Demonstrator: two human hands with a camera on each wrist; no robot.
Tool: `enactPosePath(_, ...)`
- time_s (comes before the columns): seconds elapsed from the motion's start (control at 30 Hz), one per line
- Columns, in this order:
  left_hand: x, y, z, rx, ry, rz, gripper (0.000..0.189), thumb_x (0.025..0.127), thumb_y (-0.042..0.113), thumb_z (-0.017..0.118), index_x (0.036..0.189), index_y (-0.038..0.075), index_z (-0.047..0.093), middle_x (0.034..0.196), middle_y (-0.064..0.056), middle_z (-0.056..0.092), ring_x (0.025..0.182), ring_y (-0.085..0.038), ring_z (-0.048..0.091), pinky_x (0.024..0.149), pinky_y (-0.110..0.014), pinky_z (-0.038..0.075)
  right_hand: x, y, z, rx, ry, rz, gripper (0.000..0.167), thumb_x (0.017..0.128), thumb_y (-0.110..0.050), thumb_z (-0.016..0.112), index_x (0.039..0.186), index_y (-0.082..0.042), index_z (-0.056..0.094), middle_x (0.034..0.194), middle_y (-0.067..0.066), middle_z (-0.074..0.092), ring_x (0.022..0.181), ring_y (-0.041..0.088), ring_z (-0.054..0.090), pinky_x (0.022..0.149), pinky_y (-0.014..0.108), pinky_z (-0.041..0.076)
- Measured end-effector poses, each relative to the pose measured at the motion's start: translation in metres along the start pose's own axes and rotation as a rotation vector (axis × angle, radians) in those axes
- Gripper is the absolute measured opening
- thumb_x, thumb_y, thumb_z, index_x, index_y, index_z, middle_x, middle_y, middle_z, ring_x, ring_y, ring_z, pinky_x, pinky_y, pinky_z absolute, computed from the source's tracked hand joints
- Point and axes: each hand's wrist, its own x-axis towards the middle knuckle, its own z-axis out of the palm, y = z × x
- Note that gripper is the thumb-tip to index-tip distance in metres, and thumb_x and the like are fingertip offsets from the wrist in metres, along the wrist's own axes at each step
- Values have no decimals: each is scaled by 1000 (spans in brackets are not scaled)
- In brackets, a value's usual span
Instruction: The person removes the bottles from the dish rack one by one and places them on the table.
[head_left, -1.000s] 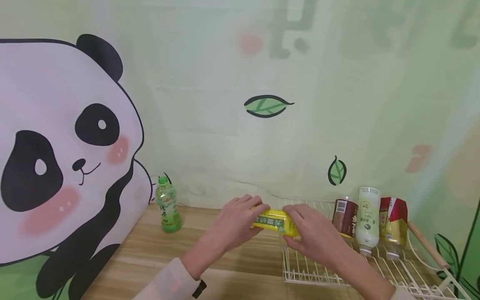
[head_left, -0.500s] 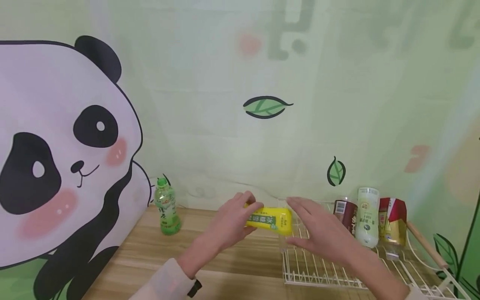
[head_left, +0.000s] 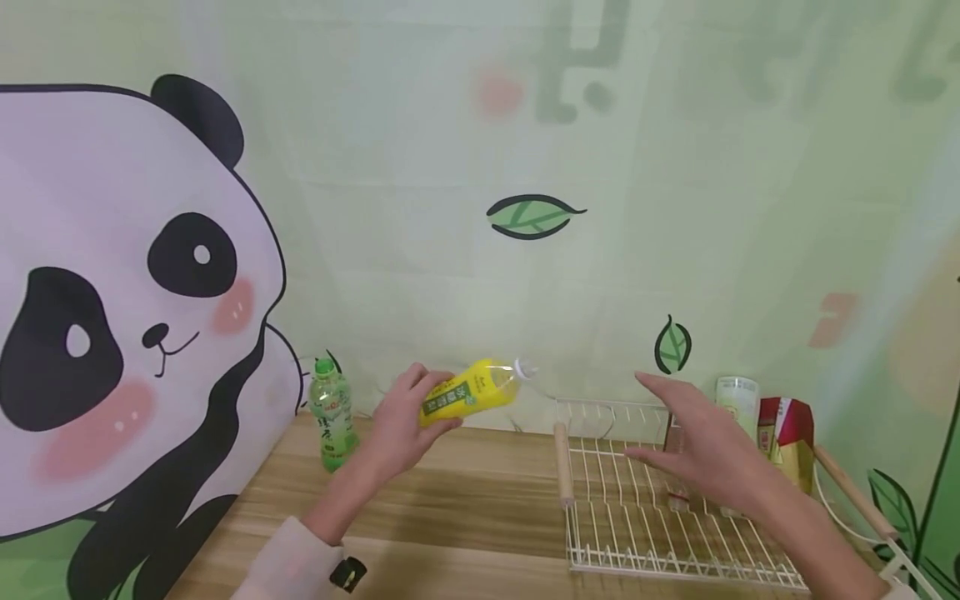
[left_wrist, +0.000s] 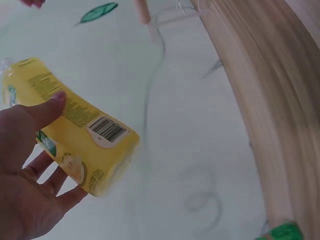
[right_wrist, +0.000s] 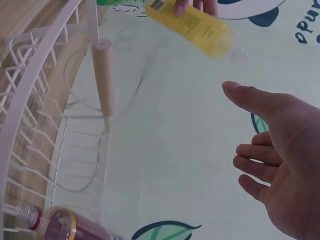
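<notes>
The left hand gripped a yellow-labelled drink bottle, tilted in the air; the left wrist view showed its barcode, hidden from the head view. The right hand was free, thumb apart from fingers, near the white wire rack.

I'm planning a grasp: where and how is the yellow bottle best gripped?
Probably round the free shoulder of the yellow bottle, below the cap, the right hand coming from the right: the bottle slants upward that way, and the left hand holds it lower.
</notes>
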Motion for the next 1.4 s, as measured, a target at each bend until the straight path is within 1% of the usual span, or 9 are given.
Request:
enactPosePath(0.03, -1, -6, -1, -22, 18, -36, 62, 86, 22, 92, 141, 16, 63, 116, -1, 57, 109, -22, 60, 95, -44, 60, -2, 3, -1, 4, -5, 25, 92, 85, -32, 91, 159, -2, 43, 154, 23, 52, 120, 39, 63, 102, 63, 53)
enactPosePath(0.17, -6, -28, -5, -106, 80, -166, 65, 88, 24, 89, 145, 12, 58, 128, -8, 60, 118, -29, 60, 101, -52, 56, -9, 14, 0, 29, -8, 101, 92, 87, -36, 90, 159, -4, 43, 153, 26, 53, 108, 37, 64, 99, 65, 54)
enactPosePath(0.3, -14, -48, -2, -216, 148, -280, 66, 92, 23, 85, 148, 7, 54, 138, -14, 60, 126, -34, 58, 107, -57, 51, -15, 25, 6, 39, -18, 174, 92, 88, -45, 87, 159, -3, 44, 151, 27, 54, 120, 45, 60, 100, 70, 51)
enactPosePath(0.33, -16, -53, 0, -238, 165, -307, 66, 93, 24, 85, 148, 7, 53, 139, -15, 59, 128, -35, 57, 107, -58, 51, -17, 28, 8, 39, -21, 198, 92, 88, -46, 86, 158, -3, 44, 145, 27, 58, 112, 42, 62, 96, 67, 54)
enactPosePath(0.53, -25, -74, 13, -343, 263, -440, 64, 94, 17, 83, 148, 5, 51, 142, -18, 59, 131, -39, 57, 112, -59, 47, -23, 49, 22, 52, -5, 316, 92, 87, -49, 87, 154, 1, 47, 129, 28, 64, 104, 43, 66, 84, 60, 61)
enactPosePath(0.6, -27, -81, 18, -366, 296, -462, 61, 93, 13, 83, 146, 4, 52, 141, -20, 60, 131, -40, 57, 114, -59, 46, -25, 56, 26, 62, 2, 341, 93, 88, -50, 85, 154, 3, 46, 137, 33, 60, 115, 51, 64, 88, 67, 58)
enactPosePath(0.8, -34, -97, 35, -331, 368, -530, 58, 90, 13, 85, 138, 0, 55, 135, -23, 62, 127, -43, 60, 110, -59, 49, -29, 73, 38, 52, 5, 413, 101, 89, -58, 81, 152, 10, 43, 137, 36, 60, 121, 57, 59, 93, 72, 53)
enactPosePath(1.07, -41, -107, 48, -250, 332, -594, 56, 90, 16, 86, 134, 1, 56, 133, -22, 63, 124, -42, 61, 108, -59, 50, -31, 90, 51, 74, -4, 490, 107, 87, -64, 79, 152, 12, 41, 137, 38, 59, 120, 55, 59, 93, 70, 54)
enactPosePath(1.4, -46, -110, 55, -264, 336, -627, 58, 89, 13, 86, 133, -1, 52, 133, -24, 60, 125, -44, 59, 109, -60, 49, -33, 94, 56, 81, -11, 547, 99, 91, -55, 81, 148, 16, 43, 132, 39, 60, 111, 51, 64, 86, 62, 57)
